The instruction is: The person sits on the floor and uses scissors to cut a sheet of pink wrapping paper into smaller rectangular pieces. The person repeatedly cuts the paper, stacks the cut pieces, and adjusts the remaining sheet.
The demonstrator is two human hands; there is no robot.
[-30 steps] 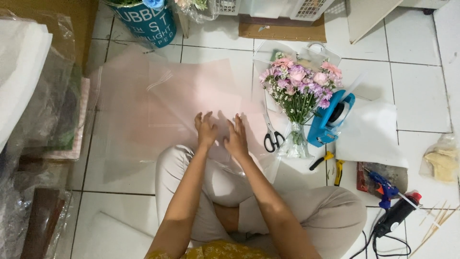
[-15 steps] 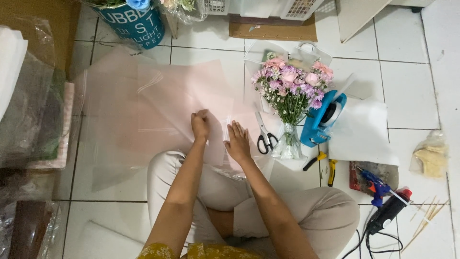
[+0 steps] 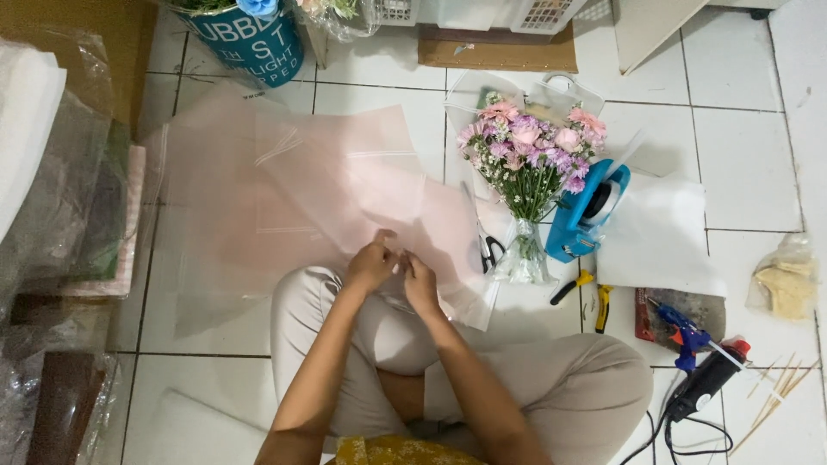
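Observation:
I sit cross-legged on a white tiled floor. Several translucent pale pink wrapping sheets (image 3: 336, 181) lie spread out before my knees. My left hand (image 3: 372, 263) and my right hand (image 3: 420, 284) meet at the near edge of the sheets, fingers pinching the thin sheet between them. A bouquet of pink and purple flowers (image 3: 530, 155) stands upright just right of my hands, its stems wrapped in clear film. Black-handled scissors (image 3: 489, 251) lie between the sheets and the bouquet.
A blue tape dispenser (image 3: 586, 211) rests on white paper (image 3: 663, 237) at right. Yellow-handled pliers (image 3: 586, 293), a blue glue gun (image 3: 685, 336) and thin sticks (image 3: 780, 387) lie further right. A teal bucket (image 3: 250, 39) stands at top left; plastic-wrapped stacks (image 3: 52, 198) line the left.
My hands were flat on the sheets, apart; they have drawn back toward me and come together, pinching the sheet edge. The camera view shifted slightly.

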